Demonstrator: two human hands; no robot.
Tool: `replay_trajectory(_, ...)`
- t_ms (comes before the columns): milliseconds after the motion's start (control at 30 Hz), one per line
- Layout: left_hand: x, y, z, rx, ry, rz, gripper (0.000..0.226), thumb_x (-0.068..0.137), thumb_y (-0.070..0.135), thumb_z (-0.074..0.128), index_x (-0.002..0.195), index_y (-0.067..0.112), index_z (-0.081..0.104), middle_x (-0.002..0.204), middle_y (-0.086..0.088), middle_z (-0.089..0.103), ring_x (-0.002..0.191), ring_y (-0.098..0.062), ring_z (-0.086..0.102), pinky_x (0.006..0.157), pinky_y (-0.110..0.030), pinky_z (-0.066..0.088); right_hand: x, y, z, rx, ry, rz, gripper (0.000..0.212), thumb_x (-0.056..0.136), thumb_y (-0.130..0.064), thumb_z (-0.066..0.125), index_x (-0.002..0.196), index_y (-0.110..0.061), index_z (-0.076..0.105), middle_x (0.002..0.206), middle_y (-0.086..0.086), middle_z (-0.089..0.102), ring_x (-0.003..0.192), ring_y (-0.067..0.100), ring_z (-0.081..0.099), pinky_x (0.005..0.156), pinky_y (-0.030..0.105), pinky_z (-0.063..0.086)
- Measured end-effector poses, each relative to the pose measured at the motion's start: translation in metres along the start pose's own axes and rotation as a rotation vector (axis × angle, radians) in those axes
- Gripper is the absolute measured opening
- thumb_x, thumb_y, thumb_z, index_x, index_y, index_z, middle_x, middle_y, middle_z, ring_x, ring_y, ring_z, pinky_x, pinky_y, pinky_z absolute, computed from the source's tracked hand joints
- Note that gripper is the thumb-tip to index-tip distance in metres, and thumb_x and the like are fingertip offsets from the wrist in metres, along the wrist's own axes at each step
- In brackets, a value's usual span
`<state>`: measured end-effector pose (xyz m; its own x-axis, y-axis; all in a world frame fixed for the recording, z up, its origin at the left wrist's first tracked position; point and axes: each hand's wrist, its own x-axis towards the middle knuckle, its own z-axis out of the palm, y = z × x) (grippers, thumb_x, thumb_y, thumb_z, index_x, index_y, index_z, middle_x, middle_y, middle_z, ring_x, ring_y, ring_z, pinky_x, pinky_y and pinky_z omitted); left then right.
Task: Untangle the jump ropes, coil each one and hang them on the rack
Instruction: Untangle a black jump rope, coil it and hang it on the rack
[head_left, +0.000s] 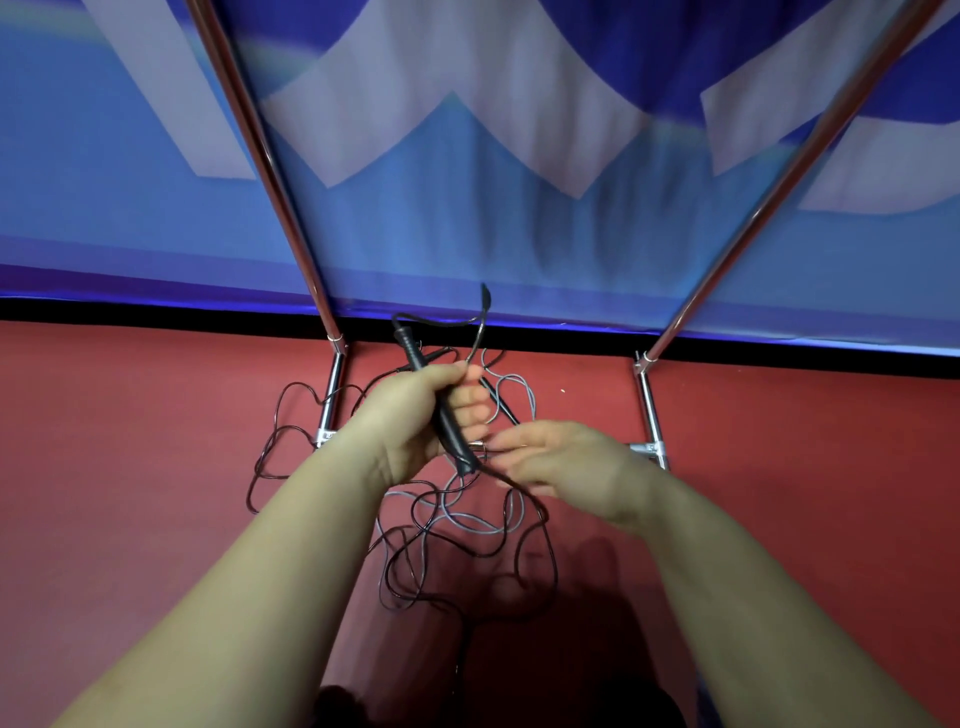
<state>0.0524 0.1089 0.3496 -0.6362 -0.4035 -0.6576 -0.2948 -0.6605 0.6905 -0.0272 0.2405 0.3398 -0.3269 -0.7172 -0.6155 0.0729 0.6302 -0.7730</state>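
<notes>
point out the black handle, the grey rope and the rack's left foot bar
black handle (445, 421), head view, mid-shaft below the left fist
grey rope (470, 522), head view, floor loop
rack's left foot bar (332, 395), head view, chrome tube

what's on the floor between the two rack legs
In the head view, tangled black and grey jump ropes lie on the red floor between the rack legs.

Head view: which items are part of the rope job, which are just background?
Job: black handle gripped by left hand; right hand, open; black rope; grey rope; rack poles.
Background: blue banner; red floor.
</notes>
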Motion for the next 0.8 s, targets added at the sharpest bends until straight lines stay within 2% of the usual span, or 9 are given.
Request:
replay_trajectory(67, 0.0, 0.002, -0.001, -0.088, 0.004, -0.001, 0.024, 0.099, 0.018, 0.044, 0.082, 0.013, 0.06, 0.05, 0.004, 0.062, 0.042, -0.007, 0.06, 0.044, -0.018, 0.051, -0.001, -0.002, 0.007, 0.03, -0.089, -0.01, 0.026, 0.094, -0.008, 0.051, 0.118, -0.009, 0.06, 0.112, 0.011, 0.068, 0.09, 0.011, 0.064, 0.089, 0.022, 0.048)
replay_trajectory(133, 0.001, 0.003, -0.002, -0.18, -0.013, -0.005, 0.024, 0.099, 0.02, 0.044, 0.083, 0.012, 0.061, 0.057, 0.001, 0.067, 0.048, -0.009, 0.064, 0.047, -0.02, 0.054, -0.003, -0.004, 0.007, 0.082, -0.105, -0.055, 0.017, 0.096, -0.01, 0.049, 0.107, -0.012, 0.061, 0.099, 0.011, 0.071, 0.074, 0.005, 0.064, 0.078, 0.016, 0.048)
replay_trajectory(200, 0.004, 0.004, -0.004, -0.237, -0.055, 0.01, 0.025, 0.099, 0.022, 0.041, 0.089, 0.012, 0.062, 0.071, -0.003, 0.073, 0.061, -0.012, 0.07, 0.061, -0.025, 0.057, -0.004, -0.003, 0.004, 0.085, -0.056, -0.083, 0.013, 0.093, -0.007, 0.053, 0.099, -0.013, 0.063, 0.078, 0.003, 0.067, 0.06, 0.0, 0.061, 0.064, 0.01, 0.047)
replay_trajectory(300, 0.007, 0.008, -0.011, -0.267, -0.04, 0.065, 0.027, 0.1, 0.024, 0.04, 0.098, 0.012, 0.064, 0.089, -0.007, 0.074, 0.084, -0.018, 0.069, 0.083, -0.03, 0.05, -0.004, 0.002, 0.003, -0.062, -0.008, -0.039, 0.014, 0.093, -0.006, 0.055, 0.101, -0.003, 0.065, 0.074, 0.0, 0.062, 0.057, 0.002, 0.057, 0.049, 0.006, 0.04)
replay_trajectory(400, 0.012, 0.007, -0.016, -0.232, 0.067, 0.1, 0.021, 0.098, 0.02, 0.044, 0.095, 0.013, 0.064, 0.092, -0.007, 0.07, 0.087, -0.018, 0.066, 0.078, -0.028, 0.049, -0.003, 0.002, 0.001, -0.046, 0.043, -0.023, 0.015, 0.095, -0.009, 0.049, 0.098, -0.008, 0.064, 0.072, -0.005, 0.061, 0.062, 0.006, 0.055, 0.06, 0.019, 0.045)
replay_trajectory(467, 0.014, 0.003, -0.016, -0.106, 0.197, 0.139, 0.014, 0.095, 0.016, 0.051, 0.089, 0.014, 0.064, 0.088, -0.005, 0.069, 0.082, -0.016, 0.064, 0.073, -0.024, 0.048, -0.003, -0.003, -0.003, 0.1, 0.116, -0.05, 0.019, 0.098, -0.01, 0.045, 0.09, -0.012, 0.062, 0.073, -0.005, 0.058, 0.062, 0.007, 0.056, 0.068, 0.031, 0.05)
replay_trajectory(533, 0.016, -0.001, -0.016, 0.036, 0.266, 0.187, 0.01, 0.093, 0.015, 0.056, 0.088, 0.014, 0.065, 0.088, -0.006, 0.069, 0.08, -0.015, 0.064, 0.073, -0.025, 0.048, -0.003, -0.008, -0.006, 0.272, 0.182, -0.064, 0.022, 0.099, -0.011, 0.041, 0.088, -0.015, 0.059, 0.077, 0.0, 0.056, 0.063, 0.009, 0.057, 0.069, 0.034, 0.054)
replay_trajectory(700, 0.01, -0.014, -0.005, 0.384, 0.008, 0.088, 0.015, 0.094, 0.013, 0.053, 0.091, 0.011, 0.068, 0.094, -0.009, 0.071, 0.087, -0.023, 0.066, 0.083, -0.033, 0.048, -0.001, -0.012, -0.007, 0.528, 0.266, -0.101, 0.016, 0.095, 0.0, 0.044, 0.097, -0.012, 0.055, 0.083, 0.005, 0.056, 0.07, 0.014, 0.058, 0.069, 0.038, 0.055)
replay_trajectory(800, 0.007, -0.022, -0.001, 0.574, -0.153, -0.023, 0.015, 0.094, 0.011, 0.052, 0.096, 0.012, 0.067, 0.093, -0.004, 0.071, 0.084, -0.019, 0.063, 0.073, -0.028, 0.047, 0.001, -0.012, -0.014, 0.744, 0.35, -0.147, 0.017, 0.094, 0.003, 0.045, 0.098, -0.011, 0.054, 0.08, 0.005, 0.057, 0.07, 0.015, 0.06, 0.064, 0.037, 0.055)
